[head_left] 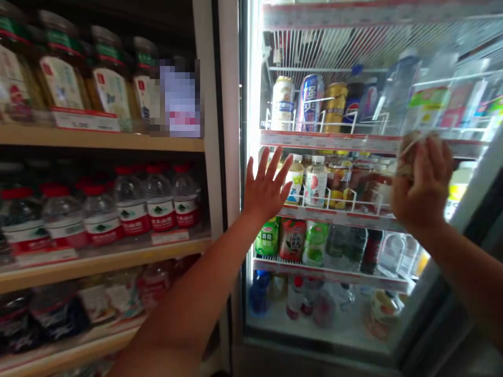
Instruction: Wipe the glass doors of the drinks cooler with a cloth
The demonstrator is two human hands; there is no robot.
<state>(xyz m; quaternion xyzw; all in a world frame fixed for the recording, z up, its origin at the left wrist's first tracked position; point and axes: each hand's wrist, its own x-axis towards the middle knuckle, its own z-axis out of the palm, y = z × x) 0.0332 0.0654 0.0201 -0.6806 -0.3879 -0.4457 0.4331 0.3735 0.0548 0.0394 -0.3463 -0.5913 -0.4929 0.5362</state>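
Note:
A lit drinks fridge with a glass front [341,335] stands before me. My left hand [267,183] is open with its fingers spread, at the left side of the fridge by a row of bottles [315,180]. Whether its palm touches the glass I cannot tell. My right hand [426,183] is raised on the right side, closed on a crumpled brownish cloth [407,154] that looks pressed flat toward the glass. Motion blurs this hand a little, and its fingers partly cover the cloth.
Left of the fridge is a shelf unit [157,141] with red-capped water bottles [129,207] and tall amber drink bottles [63,73]. Inside the fridge, cans [283,102] and cartons [293,238] stand on wire shelves. A dark door frame [440,324] slants along the lower right.

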